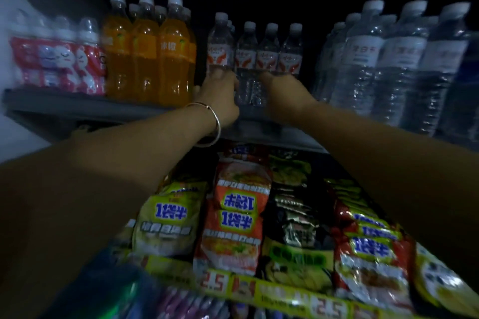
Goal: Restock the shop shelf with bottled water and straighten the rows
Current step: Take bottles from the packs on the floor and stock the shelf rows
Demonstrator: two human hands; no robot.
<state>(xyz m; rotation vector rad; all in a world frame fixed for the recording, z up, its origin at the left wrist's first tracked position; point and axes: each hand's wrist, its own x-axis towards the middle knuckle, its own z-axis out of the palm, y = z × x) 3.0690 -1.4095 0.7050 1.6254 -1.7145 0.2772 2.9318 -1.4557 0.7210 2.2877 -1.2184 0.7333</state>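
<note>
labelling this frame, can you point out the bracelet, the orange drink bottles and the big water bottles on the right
bracelet [217, 122]: head view, on the band at the left wrist.
orange drink bottles [173, 65]: head view, on the front right bottle's body.
big water bottles [400, 53]: head view, on a front bottle's white label.

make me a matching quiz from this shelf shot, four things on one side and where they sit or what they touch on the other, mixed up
Things
1. orange drink bottles
2. large water bottles
3. noodle packets
4. left hand

Places
A. lower shelf, below the arms
B. upper shelf, far right
C. on the leftmost small red-labelled water bottle
D. upper shelf, beside the pink cartoon-labelled bottles

Pairs: 1-D, 2-B, 3-A, 4-C
</note>
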